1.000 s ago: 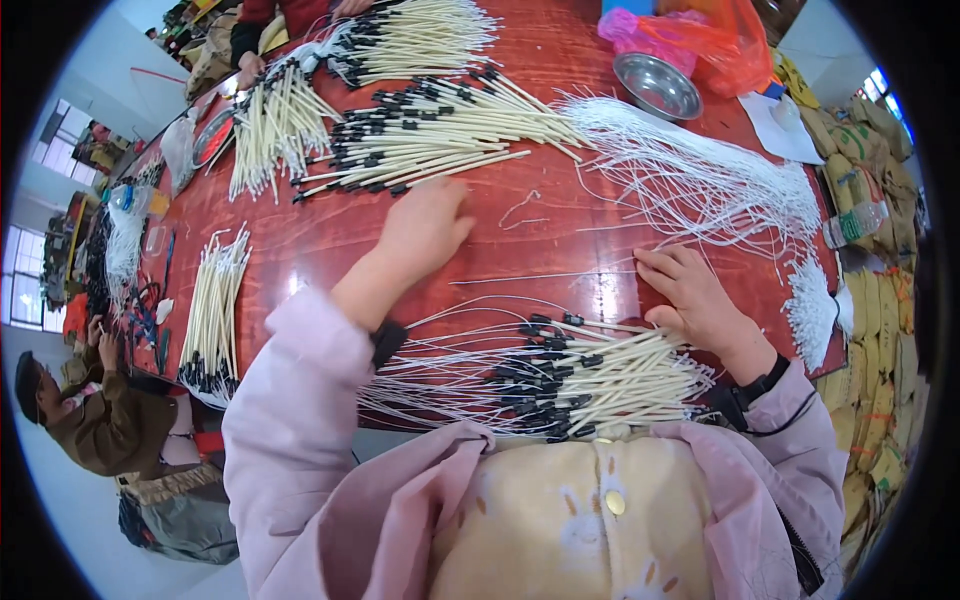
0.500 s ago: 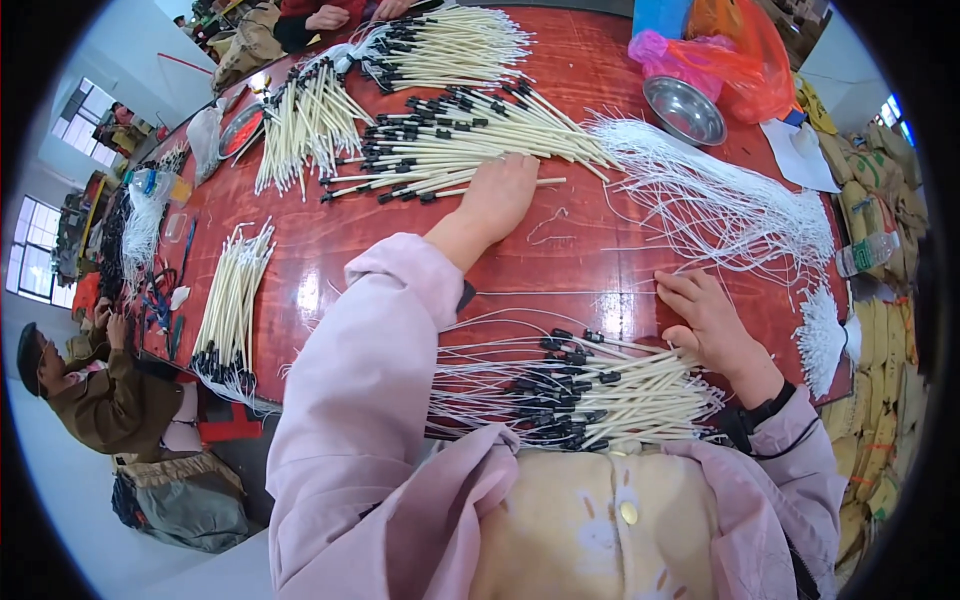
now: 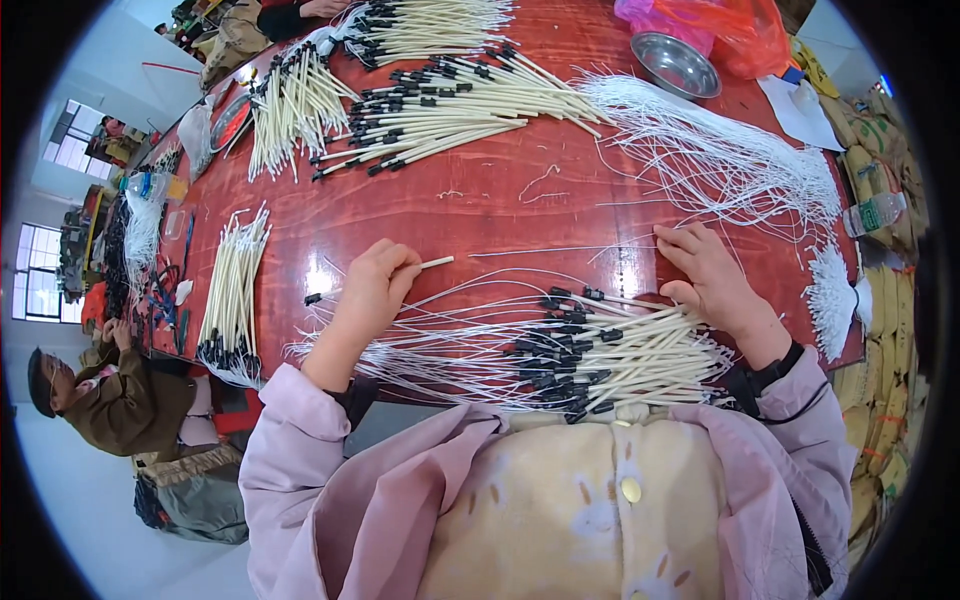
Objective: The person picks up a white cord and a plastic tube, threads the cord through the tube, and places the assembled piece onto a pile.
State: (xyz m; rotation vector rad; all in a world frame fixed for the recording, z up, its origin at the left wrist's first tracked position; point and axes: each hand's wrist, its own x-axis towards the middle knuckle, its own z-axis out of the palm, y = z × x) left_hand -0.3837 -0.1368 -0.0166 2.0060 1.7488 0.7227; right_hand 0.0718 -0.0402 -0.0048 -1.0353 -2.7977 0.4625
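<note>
My left hand (image 3: pixel 375 285) is closed around a thin cream stick (image 3: pixel 437 262) with a black end piece; its pale tip points right and the black end shows left of the wrist. Above the table's right half, my right hand (image 3: pixel 710 280) has curled fingers at a thin white string (image 3: pixel 560 250) stretching left from the fingertips, its thumb apart from them. Between my hands and my body lies a pile of cream sticks with black ends (image 3: pixel 630 360), long white strings (image 3: pixel 440 345) trailing left from it. More such sticks (image 3: pixel 450 110) lie loose farther back.
A big bundle of white strings (image 3: pixel 720 150) covers the right back of the red table (image 3: pixel 500 215). A metal bowl (image 3: pixel 676 66) stands behind it. Bundled sticks (image 3: pixel 235 290) lie at left. Another person (image 3: pixel 100 400) sits at the left; sacks (image 3: pixel 885 350) are stacked at the right.
My left hand has come back from the far stick pile toward my body, taking one cream stick with it. My right hand stays at the string. The view has tilted slightly down.
</note>
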